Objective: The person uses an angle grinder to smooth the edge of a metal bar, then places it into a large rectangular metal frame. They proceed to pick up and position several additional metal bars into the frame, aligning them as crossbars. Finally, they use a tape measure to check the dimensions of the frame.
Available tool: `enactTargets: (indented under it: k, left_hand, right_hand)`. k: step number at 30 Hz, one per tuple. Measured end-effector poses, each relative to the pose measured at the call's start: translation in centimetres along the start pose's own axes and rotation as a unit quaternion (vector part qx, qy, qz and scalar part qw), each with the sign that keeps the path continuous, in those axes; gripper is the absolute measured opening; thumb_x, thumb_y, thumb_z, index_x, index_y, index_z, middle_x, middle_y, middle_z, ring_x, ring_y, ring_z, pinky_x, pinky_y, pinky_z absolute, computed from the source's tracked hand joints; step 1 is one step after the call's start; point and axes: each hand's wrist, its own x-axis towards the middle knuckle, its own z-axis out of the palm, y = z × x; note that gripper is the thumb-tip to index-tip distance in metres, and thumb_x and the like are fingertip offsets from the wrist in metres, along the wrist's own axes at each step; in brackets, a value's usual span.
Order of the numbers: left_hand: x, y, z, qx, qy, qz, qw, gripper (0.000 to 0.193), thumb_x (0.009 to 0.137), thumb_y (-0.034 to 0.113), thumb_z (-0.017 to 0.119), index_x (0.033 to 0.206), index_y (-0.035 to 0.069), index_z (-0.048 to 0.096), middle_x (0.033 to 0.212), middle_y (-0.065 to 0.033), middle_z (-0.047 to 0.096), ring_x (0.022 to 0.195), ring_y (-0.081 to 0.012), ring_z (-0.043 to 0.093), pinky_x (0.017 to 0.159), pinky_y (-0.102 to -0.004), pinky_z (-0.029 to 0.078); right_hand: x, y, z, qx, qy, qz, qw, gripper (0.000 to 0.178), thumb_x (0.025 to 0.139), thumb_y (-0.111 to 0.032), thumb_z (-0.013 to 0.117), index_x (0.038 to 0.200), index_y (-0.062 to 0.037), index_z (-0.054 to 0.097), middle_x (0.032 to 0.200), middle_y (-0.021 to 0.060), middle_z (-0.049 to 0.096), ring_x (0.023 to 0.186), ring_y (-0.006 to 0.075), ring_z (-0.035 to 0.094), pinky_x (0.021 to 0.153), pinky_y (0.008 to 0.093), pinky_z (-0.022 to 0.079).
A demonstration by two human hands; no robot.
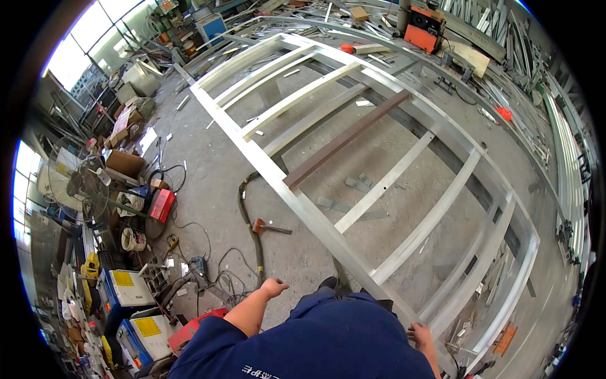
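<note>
My left hand (274, 288) hangs above the floor at the lower middle, fingers loosely curled, with nothing visible in it. My right hand (419, 333) is at my right side, its fingers bent, overlapping the near end of a large metal frame (271, 167). Whether it touches the frame is unclear. The frame is pale silver, with long side rails and several crossbars, and stretches from beside me to the far left. One crossbar (347, 140) is reddish brown; a flatter one (385, 183) has a small dark hole. A mallet (271, 227) with an orange-red head lies on the floor left of the frame.
A thick dark hose (247, 208) and thin cables run along the floor on the left. White-and-blue machines (129, 287), a fan (66, 177) and a red box (163, 205) stand there. An orange-and-black machine (424, 28) and metal offcuts lie beyond the frame. Long profiles (565, 151) are stacked at right.
</note>
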Motion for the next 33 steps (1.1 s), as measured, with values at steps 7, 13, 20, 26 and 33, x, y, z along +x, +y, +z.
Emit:
enactTargets:
  k: [7, 13, 20, 26, 33]
  left_hand:
    - [1.2, -0.2, -0.8, 0.032, -0.004, 0.000, 0.999, 0.057, 0.083, 0.049, 0.070, 0.108, -0.003, 0.072, 0.110, -0.0225, 0.071, 0.107, -0.0328, 0.067, 0.093, -0.0406, 0.051]
    - [2.8, -2.5, -0.4, 0.080, -0.061, -0.051, 0.994, 0.064, 0.081, 0.056, 0.070, 0.104, -0.003, 0.073, 0.111, -0.0240, 0.070, 0.108, -0.0351, 0.066, 0.093, -0.0412, 0.051]
    - [4.6, -1.6, -0.4, 0.104, -0.041, 0.006, 0.994, 0.059, 0.080, 0.053, 0.070, 0.101, -0.002, 0.074, 0.103, -0.0204, 0.071, 0.098, -0.0326, 0.067, 0.087, -0.0406, 0.052]
    - [4.2, 1.9, -1.4, 0.064, -0.047, 0.037, 0.996, 0.061, 0.080, 0.051, 0.072, 0.109, -0.003, 0.072, 0.113, -0.0241, 0.070, 0.108, -0.0366, 0.066, 0.094, -0.0418, 0.052]
    - [4.4, 0.5, -1.5, 0.078, -0.055, 0.015, 0.995, 0.062, 0.079, 0.050, 0.074, 0.108, -0.005, 0.071, 0.113, -0.0257, 0.069, 0.110, -0.0370, 0.066, 0.094, -0.0422, 0.051]
  right_hand:
    - [-2.7, 0.4, -0.3, -0.008, 0.019, 0.003, 1.000, 0.035, 0.092, -0.028, 0.064, 0.110, 0.0021, 0.064, 0.094, 0.0126, 0.067, 0.077, 0.0229, 0.064, 0.066, 0.0359, 0.051]
    - [-7.3, 0.6, 0.0, -0.027, 0.068, -0.032, 0.997, 0.036, 0.089, -0.027, 0.067, 0.106, 0.0048, 0.066, 0.090, 0.0134, 0.068, 0.075, 0.0222, 0.065, 0.065, 0.0359, 0.052]
    - [-10.7, 1.5, 2.7, -0.019, 0.075, -0.019, 0.997, 0.033, 0.090, -0.023, 0.066, 0.109, 0.0035, 0.061, 0.091, 0.0122, 0.064, 0.071, 0.0226, 0.065, 0.057, 0.0335, 0.052]
    - [-11.1, 2.6, 3.9, -0.059, 0.074, -0.013, 0.995, 0.032, 0.091, -0.024, 0.066, 0.109, 0.0023, 0.062, 0.090, 0.0102, 0.065, 0.071, 0.0198, 0.064, 0.056, 0.0309, 0.050]
    - [-12.2, 1.8, 5.2, -0.042, 0.076, -0.031, 0.996, 0.029, 0.090, -0.024, 0.065, 0.102, 0.0022, 0.064, 0.087, 0.0089, 0.063, 0.069, 0.0192, 0.062, 0.056, 0.0302, 0.049]
